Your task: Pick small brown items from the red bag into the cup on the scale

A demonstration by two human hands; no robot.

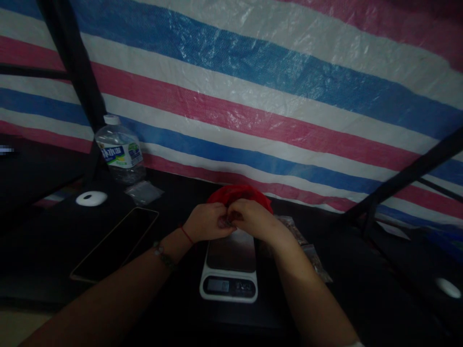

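Note:
My left hand (211,221) and my right hand (249,218) meet above the far end of a white digital kitchen scale (231,258). The fingers of both are bent and pinched together at one spot. Whatever lies between the fingertips is too small and dark to make out. Just behind the hands is a red plastic bag (238,191), partly covered by them. Beside my right forearm lie small transparent bags with brownish contents (293,229). The scale's display (218,285) faces me, but its reading is not legible.
On the left are a dark phone (117,243), a white oval object (91,198), a small transparent bag (144,192) and a large plastic bottle (121,152). Another white object (448,287) lies far right. Striped sheeting (253,96) and dark frame bars (70,58) rise behind the black table.

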